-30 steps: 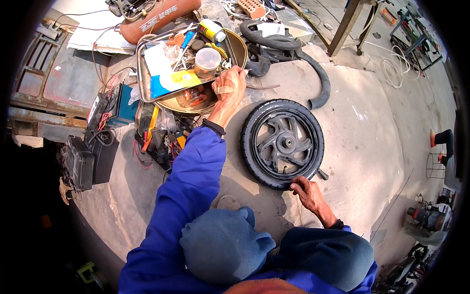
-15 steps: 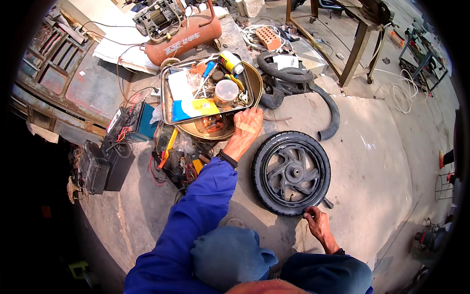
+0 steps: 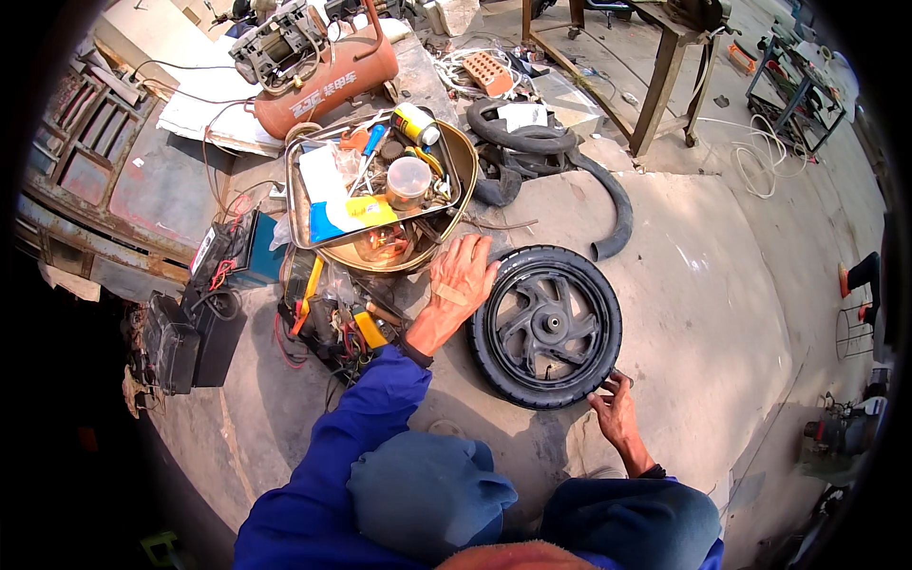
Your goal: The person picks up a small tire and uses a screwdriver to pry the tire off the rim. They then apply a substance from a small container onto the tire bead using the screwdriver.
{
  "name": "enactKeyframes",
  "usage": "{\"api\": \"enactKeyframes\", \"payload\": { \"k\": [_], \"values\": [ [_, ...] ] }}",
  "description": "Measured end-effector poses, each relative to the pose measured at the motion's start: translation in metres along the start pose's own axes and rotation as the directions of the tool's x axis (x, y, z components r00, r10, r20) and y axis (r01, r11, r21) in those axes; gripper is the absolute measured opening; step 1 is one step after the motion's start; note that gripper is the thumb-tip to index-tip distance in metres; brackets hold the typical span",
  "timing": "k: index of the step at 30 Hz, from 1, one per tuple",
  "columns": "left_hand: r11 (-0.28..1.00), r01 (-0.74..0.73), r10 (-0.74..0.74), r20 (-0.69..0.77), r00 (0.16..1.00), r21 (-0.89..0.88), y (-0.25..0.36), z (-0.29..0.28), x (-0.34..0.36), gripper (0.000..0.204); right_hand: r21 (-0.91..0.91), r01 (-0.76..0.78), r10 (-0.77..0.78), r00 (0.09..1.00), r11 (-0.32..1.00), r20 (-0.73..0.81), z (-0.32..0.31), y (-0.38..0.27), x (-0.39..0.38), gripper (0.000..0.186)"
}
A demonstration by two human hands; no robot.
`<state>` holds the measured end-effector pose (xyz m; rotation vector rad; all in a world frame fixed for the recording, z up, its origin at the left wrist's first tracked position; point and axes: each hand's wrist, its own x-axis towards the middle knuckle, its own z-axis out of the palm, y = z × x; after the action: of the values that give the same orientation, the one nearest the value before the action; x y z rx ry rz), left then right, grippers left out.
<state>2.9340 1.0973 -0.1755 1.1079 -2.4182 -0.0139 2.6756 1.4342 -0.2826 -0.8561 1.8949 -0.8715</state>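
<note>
A black spoked wheel with its tyre [image 3: 489, 369] lies flat on the ground in front of me. My left hand [image 3: 462, 277] is above the ground between the wheel's left edge and a round brass-coloured basin [image 3: 465, 171]. Its fingers are loosely apart and nothing is in them; a strip of plaster crosses its back. At the tyre's lower right edge, my right hand [image 3: 616, 410] has its fingers closed round a short black handle [image 3: 627, 382]. The rest of that handled thing is hidden by the hand and wheel.
A metal tray [image 3: 296, 223] of tools, a tub and a yellow can sits on the basin. Behind stand an orange air compressor [image 3: 328, 87] and coiled black inner tubes [image 3: 608, 204]. Batteries [image 3: 220, 328] and yellow-handled tools [image 3: 369, 330] lie left. A metal stand [image 3: 655, 95] is at the back.
My left hand has come off the basin's rim and drawn back toward the wheel, its fingers loosening. The right hand has shifted up along the tyre's edge onto the black handle.
</note>
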Motion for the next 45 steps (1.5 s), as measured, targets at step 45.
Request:
{"api": "enactKeyframes", "payload": {
  "k": [45],
  "values": [
    [0.986, -0.024, 0.092, 0.426, 0.900, -0.164, 0.128, 0.059, -0.155, 0.098, -0.198, 0.287, -0.239, 0.942, 0.937, 0.237, 0.020, -0.041, 0.050, 0.036]
  ]
}}
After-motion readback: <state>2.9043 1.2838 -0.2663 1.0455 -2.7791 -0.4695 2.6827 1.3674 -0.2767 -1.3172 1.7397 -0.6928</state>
